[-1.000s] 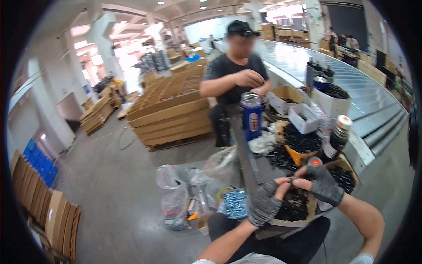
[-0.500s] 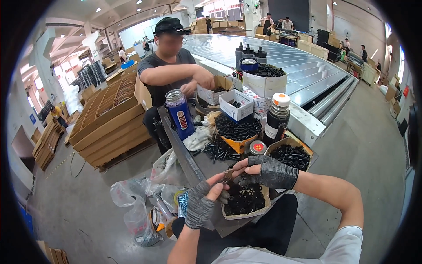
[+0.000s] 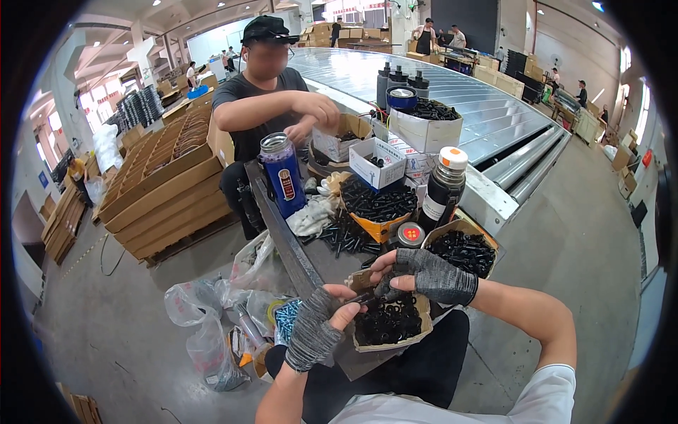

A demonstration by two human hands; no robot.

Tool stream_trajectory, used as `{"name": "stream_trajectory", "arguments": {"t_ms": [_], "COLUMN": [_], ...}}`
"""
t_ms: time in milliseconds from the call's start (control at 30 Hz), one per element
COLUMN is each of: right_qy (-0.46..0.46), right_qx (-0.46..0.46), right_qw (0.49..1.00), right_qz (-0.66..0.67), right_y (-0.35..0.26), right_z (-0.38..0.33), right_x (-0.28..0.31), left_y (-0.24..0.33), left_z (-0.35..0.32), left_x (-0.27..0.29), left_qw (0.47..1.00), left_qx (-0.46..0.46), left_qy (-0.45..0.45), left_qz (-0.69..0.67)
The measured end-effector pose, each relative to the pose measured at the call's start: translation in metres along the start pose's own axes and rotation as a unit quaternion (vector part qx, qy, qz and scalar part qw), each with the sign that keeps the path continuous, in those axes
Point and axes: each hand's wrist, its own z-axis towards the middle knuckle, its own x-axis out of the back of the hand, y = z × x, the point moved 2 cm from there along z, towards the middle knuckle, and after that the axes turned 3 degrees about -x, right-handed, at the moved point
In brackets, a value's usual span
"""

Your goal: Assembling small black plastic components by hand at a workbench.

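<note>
handling step, I'd guess: left hand (image 3: 316, 328) pinching a pin (image 3: 363, 299), near corner of desk (image 3: 325, 263) (right hand (image 3: 436, 278), can't tell), needs steadiness next

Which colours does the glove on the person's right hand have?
The glove is mottled grey and black; the head view shows it best.

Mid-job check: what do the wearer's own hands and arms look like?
The left hand and right hand each wear a mottled dark-grey knit glove, leaving thumb tips and some fingertips bare. The forearms are uncovered; a short white sleeve shows on the right. I see no cables or markings.
</note>
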Motion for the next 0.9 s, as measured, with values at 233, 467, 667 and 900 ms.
{"name": "stream_trajectory", "arguments": {"t_ms": [233,467,667,900], "right_qy": [-0.024,-0.086,-0.068,-0.140], "right_qx": [-0.062,0.063,0.157,0.030], "right_qw": [0.960,0.987,0.915,0.839], "right_qz": [0.273,-0.116,-0.365,-0.525], "right_y": [0.014,0.008,0.004,0.005], "right_z": [0.002,0.005,0.003,-0.003], "right_x": [0.003,0.003,-0.009,-0.019], "left_y": [-0.002,-0.003,-0.010,-0.058], "left_z": [-0.004,-0.005,-0.014,-0.025], "left_x": [0.001,0.003,0.007,0.013], "left_qw": [1.000,0.999,0.996,0.965], "left_qx": [-0.020,-0.024,-0.037,-0.102], "left_qy": [0.019,0.037,0.067,0.216], "left_qz": [0.000,-0.008,-0.051,-0.105]}}
